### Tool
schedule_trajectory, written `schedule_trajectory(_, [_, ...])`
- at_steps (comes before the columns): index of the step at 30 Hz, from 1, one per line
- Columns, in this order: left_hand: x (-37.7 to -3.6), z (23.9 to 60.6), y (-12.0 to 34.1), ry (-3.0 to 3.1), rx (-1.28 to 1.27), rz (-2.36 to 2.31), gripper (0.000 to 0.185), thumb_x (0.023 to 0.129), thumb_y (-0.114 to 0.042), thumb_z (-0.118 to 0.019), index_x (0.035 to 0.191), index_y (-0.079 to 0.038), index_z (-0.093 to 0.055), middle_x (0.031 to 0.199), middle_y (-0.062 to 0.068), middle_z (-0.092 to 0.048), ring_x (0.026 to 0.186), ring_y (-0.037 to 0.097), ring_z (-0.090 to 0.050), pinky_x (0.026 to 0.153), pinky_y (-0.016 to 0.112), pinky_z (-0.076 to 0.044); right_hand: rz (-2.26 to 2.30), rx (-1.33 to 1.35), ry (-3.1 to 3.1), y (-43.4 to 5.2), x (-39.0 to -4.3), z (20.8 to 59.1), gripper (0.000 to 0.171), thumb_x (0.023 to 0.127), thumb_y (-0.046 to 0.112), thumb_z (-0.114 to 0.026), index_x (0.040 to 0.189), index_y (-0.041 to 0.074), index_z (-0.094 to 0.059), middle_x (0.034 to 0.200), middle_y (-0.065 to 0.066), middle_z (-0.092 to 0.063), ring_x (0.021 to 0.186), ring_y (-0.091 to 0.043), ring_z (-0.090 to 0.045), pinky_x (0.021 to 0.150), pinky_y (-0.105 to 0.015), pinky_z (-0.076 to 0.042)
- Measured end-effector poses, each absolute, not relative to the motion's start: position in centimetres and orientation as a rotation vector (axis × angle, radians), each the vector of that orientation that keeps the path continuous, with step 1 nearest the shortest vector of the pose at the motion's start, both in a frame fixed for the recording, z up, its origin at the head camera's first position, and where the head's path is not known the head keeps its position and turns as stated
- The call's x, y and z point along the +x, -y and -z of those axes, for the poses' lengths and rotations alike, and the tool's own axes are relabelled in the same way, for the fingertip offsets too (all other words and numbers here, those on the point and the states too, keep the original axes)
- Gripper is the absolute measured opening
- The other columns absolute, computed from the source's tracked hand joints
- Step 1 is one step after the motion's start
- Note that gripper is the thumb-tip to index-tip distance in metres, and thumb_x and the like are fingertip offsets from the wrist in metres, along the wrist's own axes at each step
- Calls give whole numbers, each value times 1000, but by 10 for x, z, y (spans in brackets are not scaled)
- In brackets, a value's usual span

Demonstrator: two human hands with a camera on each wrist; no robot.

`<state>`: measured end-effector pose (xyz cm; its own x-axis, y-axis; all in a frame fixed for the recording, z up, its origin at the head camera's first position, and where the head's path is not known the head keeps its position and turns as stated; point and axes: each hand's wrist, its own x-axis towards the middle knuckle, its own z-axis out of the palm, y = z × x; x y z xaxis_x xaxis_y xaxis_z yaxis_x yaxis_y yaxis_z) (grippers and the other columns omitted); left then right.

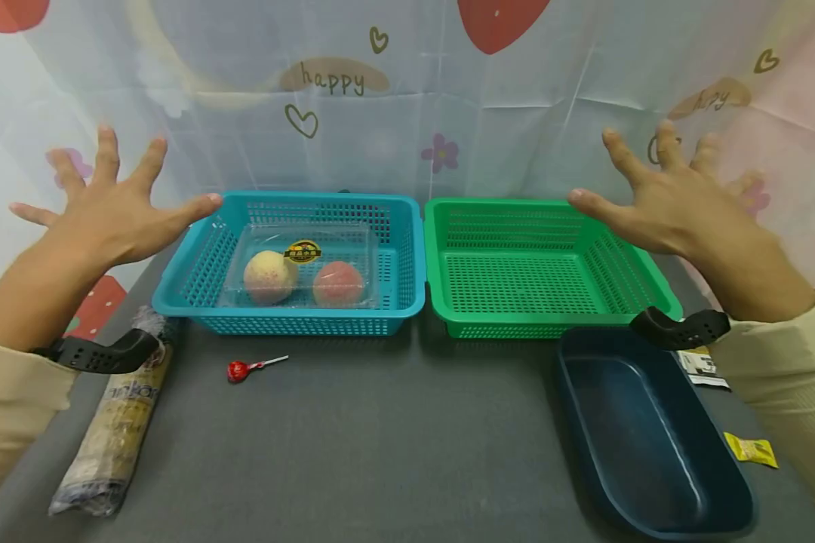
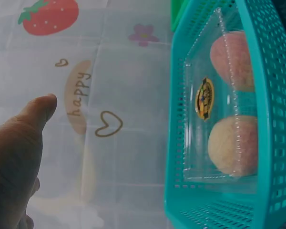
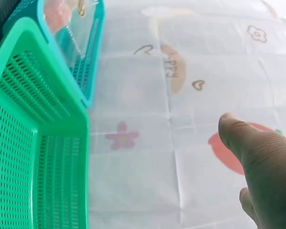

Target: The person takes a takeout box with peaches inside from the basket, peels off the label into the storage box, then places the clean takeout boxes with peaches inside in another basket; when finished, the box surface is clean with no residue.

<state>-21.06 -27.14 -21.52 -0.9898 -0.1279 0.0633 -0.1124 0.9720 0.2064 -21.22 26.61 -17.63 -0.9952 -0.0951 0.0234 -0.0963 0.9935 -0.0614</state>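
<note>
My left hand [image 1: 112, 207] is raised with fingers spread, holding nothing, its thumb overlapping the left rim of the blue basket [image 1: 312, 323] in the head view. Inside that basket lies a clear plastic box [image 2: 196, 152] with a black-and-gold sticker. Two peaches show through it, a pale yellow peach [image 1: 270, 277] and a pink peach [image 1: 338, 284]. My right hand [image 1: 679, 200], also spread and holding nothing, is up over the far right corner of the green basket [image 3: 88, 157]. Only the thumb side of each hand shows in the wrist views.
A red lollipop [image 1: 238, 371] lies before the blue basket. At left is a rolled plastic-wrapped bundle [image 1: 115, 422]. On the right stand a dark blue tray [image 1: 641, 422], a yellow wrapped candy [image 1: 751, 450] and a partly hidden packet [image 1: 702, 368]. A printed curtain [image 1: 394, 136] hangs behind.
</note>
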Motion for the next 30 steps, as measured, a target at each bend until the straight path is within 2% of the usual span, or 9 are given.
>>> schedule_trajectory(13, [-205, 242, 279, 3023, 120, 372, 99, 83, -81, -31, 154, -24, 8, 150, 9, 34, 126, 44, 40, 73, 85, 15, -142, 216, 3087, -241, -217, 171, 87, 85, 80, -25, 152, 37, 10, 153, -18, 26, 128, -52, 30, 76, -84, 14])
schedule_trajectory(21, [-202, 263, 285, 3002, 116, 391, 99, 84, -79, -32, 154, -21, 7, 152, 11, 30, 127, 49, 35, 78, 83, 16, -169, 247, 3096, -227, -224, 168, 87, 84, 81, -25, 151, 40, 12, 154, -17, 25, 129, -52, 28, 78, -83, 16])
schedule_trajectory(30, [-198, 285, 291, 2987, 23, 424, 94, 88, -74, -35, 155, -21, 1, 155, 12, 24, 129, 53, 29, 80, 85, 10, -195, 300, 3060, -215, -228, 172, 86, 85, 80, -27, 151, 41, 11, 156, -17, 19, 132, -51, 25, 82, -81, 16])
